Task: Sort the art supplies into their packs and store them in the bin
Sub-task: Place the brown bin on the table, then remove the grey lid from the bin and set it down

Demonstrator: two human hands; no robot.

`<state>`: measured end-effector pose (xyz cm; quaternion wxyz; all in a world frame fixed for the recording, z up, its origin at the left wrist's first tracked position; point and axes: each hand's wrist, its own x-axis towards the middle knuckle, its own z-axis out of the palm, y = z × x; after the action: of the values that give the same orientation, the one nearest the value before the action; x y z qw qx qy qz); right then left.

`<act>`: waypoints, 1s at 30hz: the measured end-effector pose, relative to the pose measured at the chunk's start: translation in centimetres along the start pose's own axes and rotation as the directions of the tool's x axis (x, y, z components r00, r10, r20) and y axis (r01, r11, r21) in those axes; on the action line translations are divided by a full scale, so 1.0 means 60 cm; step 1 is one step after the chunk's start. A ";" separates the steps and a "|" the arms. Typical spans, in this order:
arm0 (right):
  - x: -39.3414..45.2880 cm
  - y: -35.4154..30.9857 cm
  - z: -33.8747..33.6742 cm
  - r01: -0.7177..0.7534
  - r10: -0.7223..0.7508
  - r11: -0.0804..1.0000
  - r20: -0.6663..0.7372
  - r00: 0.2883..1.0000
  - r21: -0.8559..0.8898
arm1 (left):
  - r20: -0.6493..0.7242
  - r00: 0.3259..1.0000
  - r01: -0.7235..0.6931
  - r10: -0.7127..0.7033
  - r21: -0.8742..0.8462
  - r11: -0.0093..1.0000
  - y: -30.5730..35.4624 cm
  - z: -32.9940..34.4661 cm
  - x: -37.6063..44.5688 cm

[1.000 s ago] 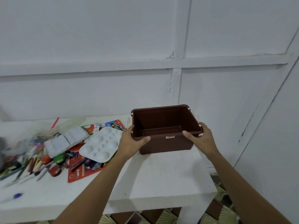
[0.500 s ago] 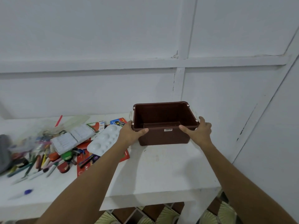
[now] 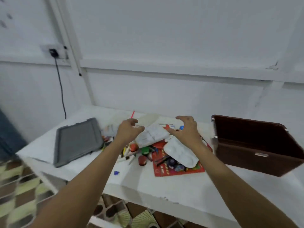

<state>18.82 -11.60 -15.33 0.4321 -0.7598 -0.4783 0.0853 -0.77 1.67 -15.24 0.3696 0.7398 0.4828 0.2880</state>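
A heap of art supplies lies mid-table: a white paint palette [image 3: 180, 153], a red flat pack [image 3: 177, 170], a white printed pack [image 3: 152, 134], loose pens and markers [image 3: 128, 155] and small paint pots [image 3: 142, 160]. My left hand [image 3: 129, 131] and my right hand [image 3: 185, 129] hover over the printed pack, fingers loosely curled, holding nothing. The brown bin [image 3: 256, 143] stands on the table at the right, apart from both hands. The frame is blurred.
A grey lid [image 3: 77, 140] lies flat at the table's left end. A small blue cap [image 3: 116, 173] sits near the white table's front edge [image 3: 148, 191]. A black cable hangs from a wall socket [image 3: 53, 52] at the left. Patterned floor shows below.
Both hands have let go of the brown bin and moved left over the pile of supplies. The view has swung left, so the bin now sits at the right.
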 end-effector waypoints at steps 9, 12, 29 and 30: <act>0.036 -0.226 0.393 -0.027 -0.013 0.997 0.478 0.878 0.077 | -0.260 0.920 0.333 -0.294 0.121 0.935 -0.276 -0.321 0.021; 0.028 -0.252 0.477 -0.043 0.070 0.997 0.515 0.854 -0.064 | -0.237 0.859 0.498 -0.454 0.180 0.849 -0.353 -0.370 0.014; 0.024 -0.276 0.547 -0.507 0.385 0.854 0.517 0.764 0.113 | 0.057 0.736 0.654 -0.674 -0.315 0.688 -0.491 -0.396 -0.024; 0.019 -0.282 0.544 -0.555 0.380 0.807 0.545 0.747 0.199 | 0.064 0.730 0.653 -0.681 -0.360 0.666 -0.489 -0.396 -0.030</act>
<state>-9.36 10.93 -22.52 0.3911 -0.7213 -0.3373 0.4615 -34.77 14.02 -26.24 0.5588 0.4199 0.6724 0.2435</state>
